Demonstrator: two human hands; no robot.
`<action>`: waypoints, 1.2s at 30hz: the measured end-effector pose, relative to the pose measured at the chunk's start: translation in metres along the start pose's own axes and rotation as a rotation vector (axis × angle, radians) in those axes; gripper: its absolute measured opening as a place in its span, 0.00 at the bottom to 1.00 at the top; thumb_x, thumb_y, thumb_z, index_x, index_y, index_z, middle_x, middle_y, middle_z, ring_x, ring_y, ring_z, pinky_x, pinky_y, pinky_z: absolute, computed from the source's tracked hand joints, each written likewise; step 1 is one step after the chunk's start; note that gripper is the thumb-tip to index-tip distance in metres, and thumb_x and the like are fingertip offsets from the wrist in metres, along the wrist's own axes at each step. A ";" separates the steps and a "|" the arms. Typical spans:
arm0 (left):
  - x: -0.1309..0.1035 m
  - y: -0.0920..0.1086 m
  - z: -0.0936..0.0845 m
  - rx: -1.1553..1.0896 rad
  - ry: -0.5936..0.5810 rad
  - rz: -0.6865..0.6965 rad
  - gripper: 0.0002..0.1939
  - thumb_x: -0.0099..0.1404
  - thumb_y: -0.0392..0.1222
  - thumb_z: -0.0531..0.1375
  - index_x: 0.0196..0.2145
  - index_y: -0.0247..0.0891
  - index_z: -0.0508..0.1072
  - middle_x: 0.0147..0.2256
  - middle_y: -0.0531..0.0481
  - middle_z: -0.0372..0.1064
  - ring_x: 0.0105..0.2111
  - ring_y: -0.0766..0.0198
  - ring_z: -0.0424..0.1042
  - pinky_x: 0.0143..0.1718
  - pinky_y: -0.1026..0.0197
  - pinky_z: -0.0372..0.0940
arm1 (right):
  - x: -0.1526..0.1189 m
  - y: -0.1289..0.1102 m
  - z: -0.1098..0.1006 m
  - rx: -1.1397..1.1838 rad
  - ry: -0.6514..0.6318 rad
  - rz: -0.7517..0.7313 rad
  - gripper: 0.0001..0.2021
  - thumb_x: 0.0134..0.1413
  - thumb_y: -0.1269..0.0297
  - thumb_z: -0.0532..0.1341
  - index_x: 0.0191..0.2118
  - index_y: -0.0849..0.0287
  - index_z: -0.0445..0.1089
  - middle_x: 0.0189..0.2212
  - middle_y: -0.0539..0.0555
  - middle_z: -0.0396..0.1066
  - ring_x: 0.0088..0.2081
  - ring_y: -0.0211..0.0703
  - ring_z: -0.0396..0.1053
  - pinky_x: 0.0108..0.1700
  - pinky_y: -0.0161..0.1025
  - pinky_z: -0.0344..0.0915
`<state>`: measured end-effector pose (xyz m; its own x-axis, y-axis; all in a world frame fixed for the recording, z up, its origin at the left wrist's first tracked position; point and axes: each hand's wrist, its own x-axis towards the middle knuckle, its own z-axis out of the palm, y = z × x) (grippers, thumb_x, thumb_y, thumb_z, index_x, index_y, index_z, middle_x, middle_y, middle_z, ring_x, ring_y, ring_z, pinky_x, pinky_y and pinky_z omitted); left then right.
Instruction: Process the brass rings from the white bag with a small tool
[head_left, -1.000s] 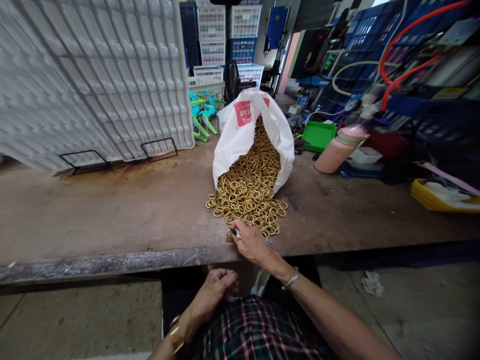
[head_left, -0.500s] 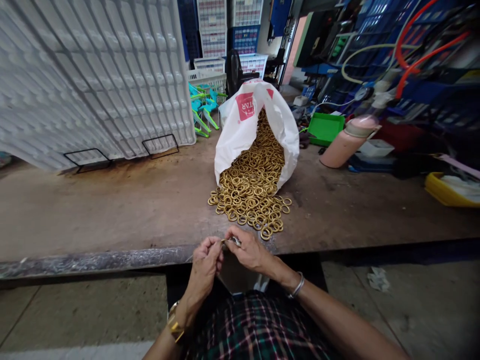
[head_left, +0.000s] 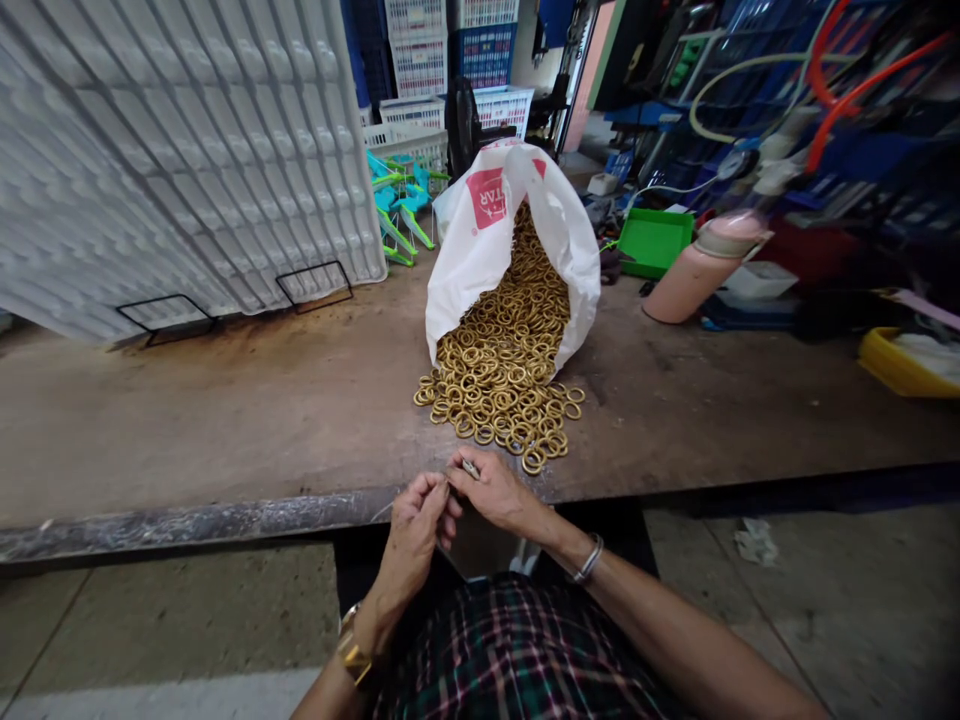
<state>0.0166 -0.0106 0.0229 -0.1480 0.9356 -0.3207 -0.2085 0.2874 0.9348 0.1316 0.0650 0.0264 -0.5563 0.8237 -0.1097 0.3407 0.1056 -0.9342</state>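
Observation:
Below the front of a ring heap, my two hands meet at their fingertips over the table edge. My left hand (head_left: 421,520) is closed in a pinch; whatever lies between its fingers is hidden. A thin pale strand (head_left: 382,512) shows just left of it. Curled round a small silver metal tool (head_left: 470,467), my right hand (head_left: 495,492) has its fingertips against the left ones. Many gold-coloured metal rings (head_left: 499,395) spill from a white plastic bag (head_left: 461,285) lying open towards me. A dark flat-faced object (head_left: 480,545) shows below my hands, partly covered by them.
White ridged trays (head_left: 285,150) lean in black wire stands (head_left: 315,285) at left. Turquoise-and-green plastic pieces (head_left: 405,205) lie behind the bag. A green tray (head_left: 655,242), a pink bottle (head_left: 697,270) and a yellow tray (head_left: 896,365) stand right on the brown table (head_left: 225,430).
The view has shifted slightly. A gold glint between my fingertips is no longer visible. My right hand has turned a little, and the silver tool now points up over its fingers.

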 end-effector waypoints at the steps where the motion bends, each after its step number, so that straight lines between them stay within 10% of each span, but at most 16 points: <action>1: 0.000 -0.001 0.000 -0.011 -0.006 -0.004 0.14 0.61 0.51 0.54 0.29 0.36 0.65 0.22 0.55 0.63 0.17 0.74 0.58 0.16 0.70 0.55 | 0.000 0.001 0.000 -0.002 0.004 -0.008 0.07 0.51 0.64 0.53 0.25 0.59 0.62 0.17 0.43 0.57 0.22 0.31 0.54 0.25 0.29 0.51; 11: -0.001 -0.006 -0.004 -0.155 -0.046 -0.005 0.11 0.61 0.48 0.55 0.30 0.36 0.65 0.23 0.56 0.61 0.18 0.74 0.57 0.18 0.70 0.55 | 0.001 0.004 0.001 0.044 0.005 -0.075 0.10 0.55 0.65 0.49 0.28 0.60 0.64 0.20 0.46 0.62 0.23 0.33 0.59 0.27 0.30 0.54; 21: 0.000 -0.005 -0.003 -0.127 0.015 0.023 0.11 0.61 0.49 0.56 0.29 0.37 0.64 0.23 0.56 0.63 0.19 0.74 0.60 0.19 0.70 0.57 | -0.011 -0.002 0.001 -0.703 -0.096 -0.114 0.10 0.49 0.74 0.51 0.37 0.60 0.65 0.29 0.53 0.70 0.29 0.38 0.64 0.30 0.34 0.49; 36: -0.004 -0.006 -0.004 -0.039 0.043 0.053 0.12 0.61 0.49 0.55 0.28 0.37 0.64 0.22 0.57 0.62 0.18 0.74 0.60 0.19 0.69 0.57 | -0.010 -0.012 0.006 -0.837 -0.136 -0.045 0.11 0.54 0.71 0.49 0.41 0.61 0.64 0.35 0.58 0.71 0.33 0.43 0.68 0.32 0.36 0.54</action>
<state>0.0147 -0.0164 0.0184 -0.2011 0.9395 -0.2775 -0.2367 0.2283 0.9444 0.1283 0.0522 0.0366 -0.6505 0.7407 -0.1682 0.7350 0.5580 -0.3852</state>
